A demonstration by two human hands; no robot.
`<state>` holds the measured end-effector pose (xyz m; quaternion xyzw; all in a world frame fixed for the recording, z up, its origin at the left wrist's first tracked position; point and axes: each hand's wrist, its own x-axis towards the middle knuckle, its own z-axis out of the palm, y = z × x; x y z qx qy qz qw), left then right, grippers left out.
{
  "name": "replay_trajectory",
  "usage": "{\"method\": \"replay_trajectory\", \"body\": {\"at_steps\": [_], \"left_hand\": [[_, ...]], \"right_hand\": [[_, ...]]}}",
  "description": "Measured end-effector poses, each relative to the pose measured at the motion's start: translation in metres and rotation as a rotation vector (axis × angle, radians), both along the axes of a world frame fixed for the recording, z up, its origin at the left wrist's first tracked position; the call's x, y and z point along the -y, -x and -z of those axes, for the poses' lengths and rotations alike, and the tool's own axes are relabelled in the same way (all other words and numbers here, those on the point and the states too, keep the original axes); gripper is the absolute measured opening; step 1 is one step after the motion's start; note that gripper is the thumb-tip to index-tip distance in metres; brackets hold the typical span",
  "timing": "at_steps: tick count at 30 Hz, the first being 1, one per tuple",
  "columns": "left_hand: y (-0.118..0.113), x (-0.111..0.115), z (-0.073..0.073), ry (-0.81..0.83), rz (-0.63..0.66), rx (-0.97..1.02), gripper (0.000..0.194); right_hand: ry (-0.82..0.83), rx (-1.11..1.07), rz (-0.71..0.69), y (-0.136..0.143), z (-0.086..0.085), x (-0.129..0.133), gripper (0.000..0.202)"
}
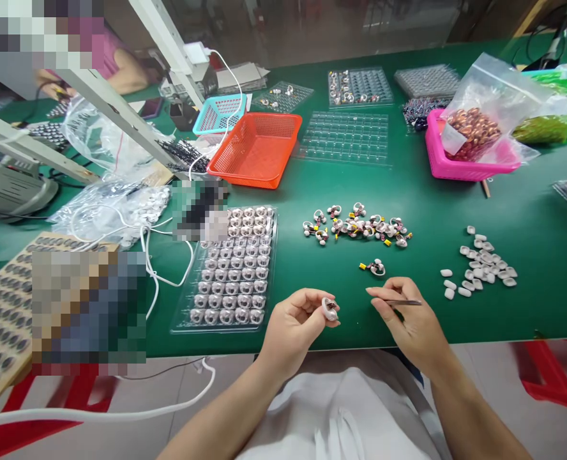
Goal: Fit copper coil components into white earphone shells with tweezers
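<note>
Two-handed: pinches white shell (329, 309) in left hand (297, 324), slim metal tool (405, 302) in right hand (412, 321); best to steady white shell, guide slim metal tool lightly.

Passage lies between wired pieces (376, 224) and white caps (487, 259), pink basket (475, 170) beyond.

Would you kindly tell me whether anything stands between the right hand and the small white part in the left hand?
Nothing visible does: green tabletop shows between the right hand, holding a thin tool, and the small white part in the left hand.
</note>
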<state>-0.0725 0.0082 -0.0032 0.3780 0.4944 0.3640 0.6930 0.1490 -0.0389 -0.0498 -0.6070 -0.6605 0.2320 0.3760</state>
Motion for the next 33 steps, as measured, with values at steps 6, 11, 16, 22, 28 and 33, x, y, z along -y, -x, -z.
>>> {"method": "replay_trajectory", "body": {"at_steps": [6, 11, 16, 22, 28, 33], "left_hand": [[0.0, 0.005, 0.003, -0.129, -0.037, -0.159, 0.018], [-0.003, 0.009, 0.001, -0.202, -0.069, -0.196, 0.014], [-0.002, 0.011, 0.001, -0.228, -0.061, -0.194, 0.014], [0.0, 0.012, 0.005, -0.242, -0.052, -0.203, 0.015], [0.0, 0.012, 0.005, -0.228, -0.059, -0.203, 0.014], [0.001, 0.013, 0.006, -0.241, -0.067, -0.177, 0.014]], "right_hand": [[-0.043, -0.492, -0.135, 0.007, -0.022, 0.012, 0.025], [-0.156, -0.679, -0.223, 0.035, -0.029, 0.013, 0.033], [-0.174, -0.659, -0.205, 0.043, -0.023, 0.008, 0.033], [-0.161, -0.706, -0.204, 0.046, -0.019, 0.004, 0.032], [-0.157, -0.737, -0.171, 0.049, -0.017, 0.004, 0.03], [-0.151, -0.749, -0.174, 0.05, -0.015, 0.004, 0.031]]}}
